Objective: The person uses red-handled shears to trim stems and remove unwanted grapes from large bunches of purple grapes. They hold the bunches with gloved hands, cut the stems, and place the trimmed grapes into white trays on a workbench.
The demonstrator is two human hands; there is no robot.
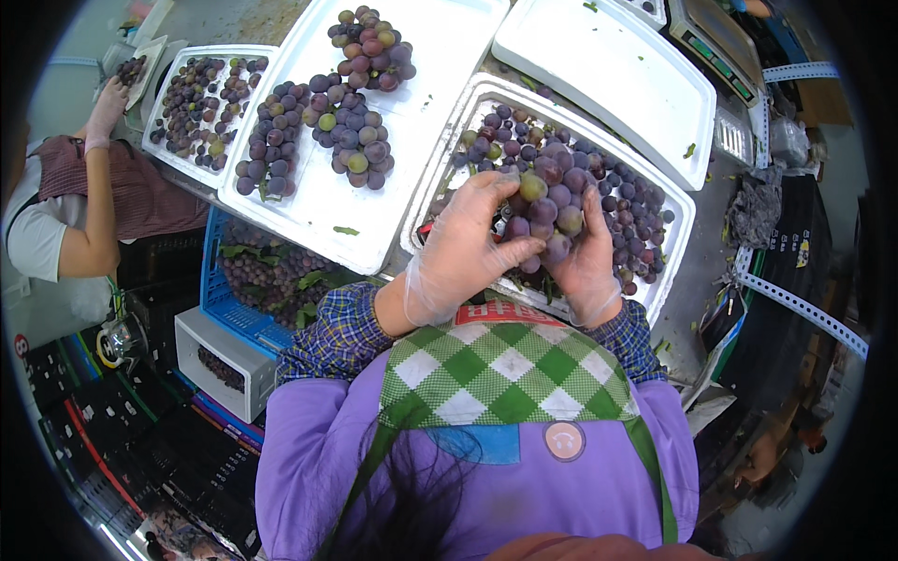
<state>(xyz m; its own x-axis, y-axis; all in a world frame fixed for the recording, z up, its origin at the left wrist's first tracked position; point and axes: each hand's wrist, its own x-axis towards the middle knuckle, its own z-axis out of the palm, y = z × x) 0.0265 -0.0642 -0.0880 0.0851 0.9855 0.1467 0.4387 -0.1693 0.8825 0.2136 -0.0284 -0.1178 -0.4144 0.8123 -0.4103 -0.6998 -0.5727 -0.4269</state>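
Both of my hands wear clear plastic gloves and hold one bunch of purple grapes [551, 203] with a few greenish berries. My left hand [473, 235] grips its left side, thumb across the lower berries. Cupping it from the right and below is my right hand [586, 263]. A red and black tool part [424, 231] shows beside my left hand; most of it is hidden, so I cannot tell which tool. Beneath the bunch lies a white foam tray [677, 242] with many loose grapes [635, 203].
A larger white foam tray [302, 235] at left carries several bunches [358, 140]. Beyond it is another tray of loose grapes [193, 105], near a co-worker's gloved hand [105, 112]. A blue crate [217, 280] of grapes stands below. A foam lid [603, 77] and a scale [715, 52] lie upper right.
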